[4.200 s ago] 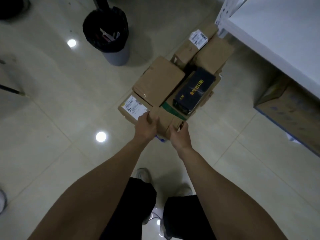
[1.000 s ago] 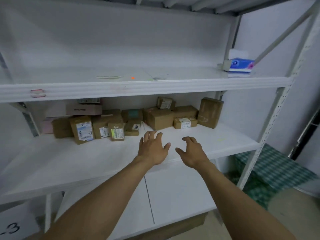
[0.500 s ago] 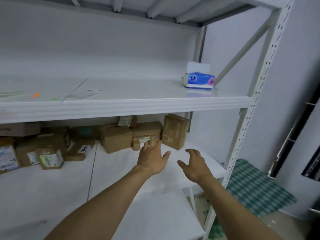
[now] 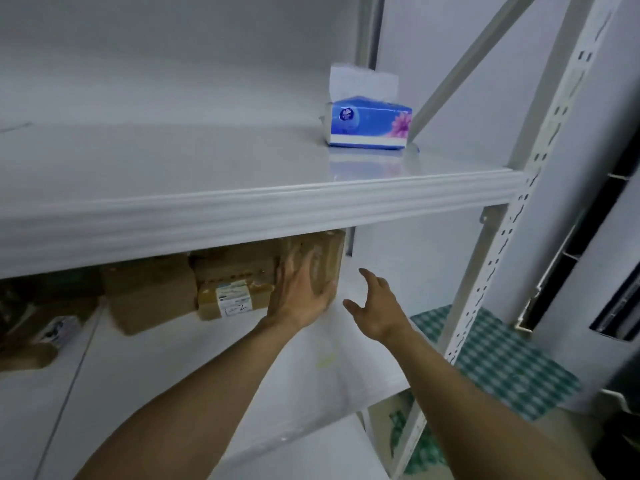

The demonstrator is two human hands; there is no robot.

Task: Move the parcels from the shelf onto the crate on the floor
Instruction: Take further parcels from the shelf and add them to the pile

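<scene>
A person's left hand [image 4: 300, 299] lies flat against the front of an upright brown parcel [image 4: 327, 252] at the right end of the middle shelf [image 4: 207, 358], its fingers [image 4: 294, 271] straight and gripping nothing. The right hand [image 4: 379, 306] hovers just beside the parcel, its fingers [image 4: 367, 276] spread wide and empty. More parcels [image 4: 152, 296] stand to the left, one bearing a white label [image 4: 233, 301]. A blue tissue pack [image 4: 369, 124] sits on the upper shelf [image 4: 242, 209].

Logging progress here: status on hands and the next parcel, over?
Left hand flat against the upright brown parcel. Right hand spread beside it, not touching. Parcel on shelf, unlifted. Nothing blocking.
</scene>
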